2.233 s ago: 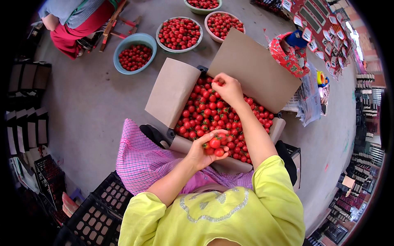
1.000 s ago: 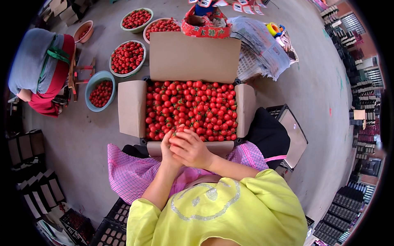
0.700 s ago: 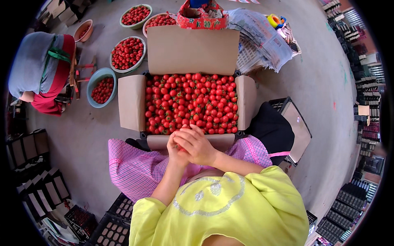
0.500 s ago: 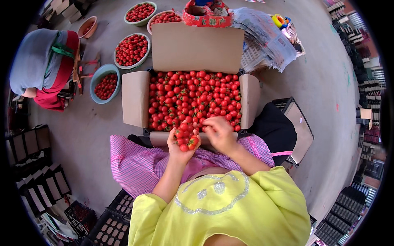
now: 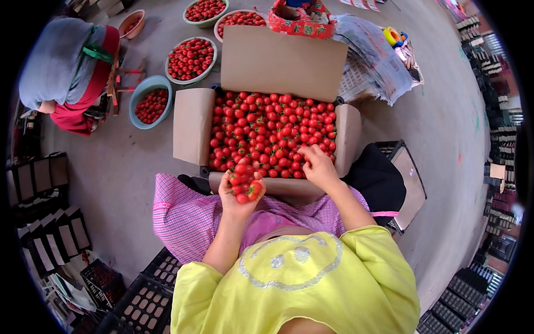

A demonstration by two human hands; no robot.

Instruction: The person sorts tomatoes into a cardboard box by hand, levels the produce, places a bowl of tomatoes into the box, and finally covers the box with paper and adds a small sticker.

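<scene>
Tomatoes (image 5: 243,181) heaped in cupped left hand (image 5: 240,192) at frame centre, palm up to keep them from rolling. Right hand (image 5: 317,166), fingers loosely curled, dipping into full cardboard box (image 5: 192,125) just above; grip unclear. Filled bowls (image 5: 191,57) upper left, within reach.

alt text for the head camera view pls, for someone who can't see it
Seen from above, a person in a yellow top cups a handful of small red tomatoes in the left hand while the right hand reaches into an open cardboard box full of the same tomatoes. Bowls of tomatoes and another seated person are beyond, on a concrete floor.
</scene>
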